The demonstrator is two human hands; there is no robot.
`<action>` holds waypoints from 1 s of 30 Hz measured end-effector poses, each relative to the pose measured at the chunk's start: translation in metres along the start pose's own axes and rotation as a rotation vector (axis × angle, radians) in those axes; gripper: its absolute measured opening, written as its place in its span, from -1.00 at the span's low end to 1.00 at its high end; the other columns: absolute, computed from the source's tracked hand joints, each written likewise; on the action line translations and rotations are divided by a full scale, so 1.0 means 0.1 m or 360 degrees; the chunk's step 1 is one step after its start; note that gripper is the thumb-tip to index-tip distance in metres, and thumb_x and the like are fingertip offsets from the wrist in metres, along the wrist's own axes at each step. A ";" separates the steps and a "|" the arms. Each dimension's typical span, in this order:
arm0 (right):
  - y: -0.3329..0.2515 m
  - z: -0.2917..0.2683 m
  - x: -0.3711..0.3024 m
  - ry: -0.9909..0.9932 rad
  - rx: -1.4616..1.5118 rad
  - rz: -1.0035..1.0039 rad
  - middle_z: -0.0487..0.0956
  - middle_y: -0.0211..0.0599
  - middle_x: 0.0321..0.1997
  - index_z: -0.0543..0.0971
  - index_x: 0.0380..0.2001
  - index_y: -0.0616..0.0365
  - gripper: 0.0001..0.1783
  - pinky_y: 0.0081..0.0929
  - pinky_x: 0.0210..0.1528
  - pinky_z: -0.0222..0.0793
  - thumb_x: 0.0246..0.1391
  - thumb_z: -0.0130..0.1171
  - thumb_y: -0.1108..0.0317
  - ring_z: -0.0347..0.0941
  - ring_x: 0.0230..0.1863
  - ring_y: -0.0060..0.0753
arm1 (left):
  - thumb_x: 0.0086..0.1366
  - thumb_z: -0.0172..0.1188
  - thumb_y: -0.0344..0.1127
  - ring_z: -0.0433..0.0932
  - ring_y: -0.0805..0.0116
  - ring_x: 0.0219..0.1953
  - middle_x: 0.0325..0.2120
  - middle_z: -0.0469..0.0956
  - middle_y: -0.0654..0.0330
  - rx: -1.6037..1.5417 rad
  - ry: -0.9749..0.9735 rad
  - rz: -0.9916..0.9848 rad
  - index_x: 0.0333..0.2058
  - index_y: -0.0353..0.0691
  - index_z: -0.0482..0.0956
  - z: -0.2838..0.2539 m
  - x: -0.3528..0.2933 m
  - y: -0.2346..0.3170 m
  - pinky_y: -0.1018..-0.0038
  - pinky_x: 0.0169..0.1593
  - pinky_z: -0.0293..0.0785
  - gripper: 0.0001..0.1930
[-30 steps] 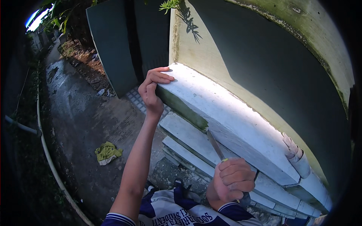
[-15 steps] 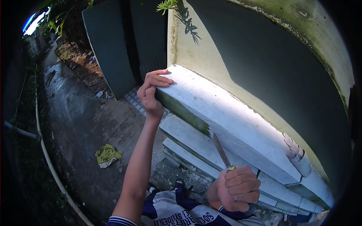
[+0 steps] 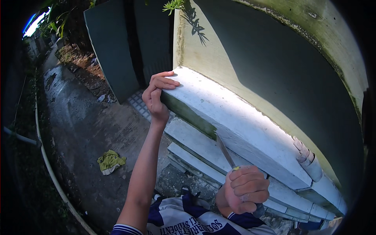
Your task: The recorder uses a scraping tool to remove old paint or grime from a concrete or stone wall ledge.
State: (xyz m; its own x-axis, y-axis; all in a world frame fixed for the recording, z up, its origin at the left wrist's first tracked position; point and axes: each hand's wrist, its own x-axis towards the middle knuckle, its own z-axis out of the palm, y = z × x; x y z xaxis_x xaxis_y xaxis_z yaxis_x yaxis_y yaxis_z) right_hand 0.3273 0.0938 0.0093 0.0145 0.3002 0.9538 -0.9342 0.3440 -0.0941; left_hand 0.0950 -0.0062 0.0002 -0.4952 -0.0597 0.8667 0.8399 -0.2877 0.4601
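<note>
My right hand (image 3: 246, 190) is closed in a fist round the handle of a knife (image 3: 225, 150). Its narrow, dull blade points up and away from me, the tip at the front face of a white ledge (image 3: 225, 105). There the white coating meets a dark green strip (image 3: 186, 112) along a ragged edge. My left hand (image 3: 158, 95) grips the ledge's far left corner, fingers bent over the top and thumb by the side. Most of the knife's handle is hidden in my fist; a bit of yellow shows at its top.
White-topped steps (image 3: 192, 137) run below the ledge. A rolled, whitish cylinder (image 3: 308, 158) lies on its right part, against the wall (image 3: 282, 86). A yellow-green cloth (image 3: 111, 162) lies on the concrete ground at left. A pale pipe (image 3: 51, 168) borders the path.
My right hand and the knife have shifted slightly left and up, bringing the tip closer to the green strip's ragged edge. My left hand keeps its place on the ledge.
</note>
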 end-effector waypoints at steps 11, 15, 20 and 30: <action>0.07 0.04 -0.09 0.0025 -0.0017 0.0467 0.27 -0.50 -0.85 0.27 -0.68 0.02 -0.54 -0.60 -0.72 0.25 0.19 0.14 0.09 0.16 -0.86 -0.60 | 0.13 -0.26 -0.38 0.52 0.15 -0.05 -0.46 0.65 0.06 -0.0074 0.0024 0.0048 -0.56 -0.34 0.54 -0.01 0.02 -0.03 0.27 0.12 0.34 -0.66; -0.05 0.00 -0.03 0.0144 0.0143 -0.0109 0.25 -0.49 -0.87 0.25 -0.70 0.02 -0.58 -0.63 -0.73 0.20 0.13 0.15 0.18 0.12 -0.86 -0.61 | 0.13 -0.26 -0.38 0.52 0.15 -0.06 -0.47 0.65 0.07 -0.0045 0.0010 0.0077 -0.56 -0.34 0.54 -0.04 -0.02 -0.06 0.27 0.11 0.34 -0.66; 0.06 -0.12 -0.09 0.0022 0.0141 -0.0091 0.42 -0.36 -0.82 0.37 -0.64 0.16 -0.64 -0.48 -0.78 0.40 0.13 0.21 0.26 0.33 -0.85 -0.48 | 0.13 -0.26 -0.30 0.53 0.07 -0.09 -0.47 0.61 -0.04 0.0000 0.0020 0.0068 -0.58 -0.36 0.47 -0.02 0.01 -0.05 0.20 0.12 0.34 -0.66; -0.03 -0.05 0.03 0.0033 0.0119 -0.0073 0.26 -0.48 -0.85 0.27 -0.68 0.03 -0.63 -0.62 -0.76 0.17 0.12 0.12 0.23 0.08 -0.89 -0.62 | 0.13 -0.25 -0.30 0.53 0.06 -0.08 -0.47 0.61 -0.04 0.0021 0.0028 0.0050 -0.56 -0.37 0.49 -0.04 0.00 -0.04 0.20 0.11 0.34 -0.66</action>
State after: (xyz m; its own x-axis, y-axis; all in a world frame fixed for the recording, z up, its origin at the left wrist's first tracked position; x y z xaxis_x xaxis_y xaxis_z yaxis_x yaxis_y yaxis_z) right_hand 0.3318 0.0979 0.0111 0.0647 0.3042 0.9504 -0.9564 0.2907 -0.0280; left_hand 0.0908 -0.0088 -0.0025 -0.4724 -0.0850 0.8773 0.8578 -0.2730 0.4355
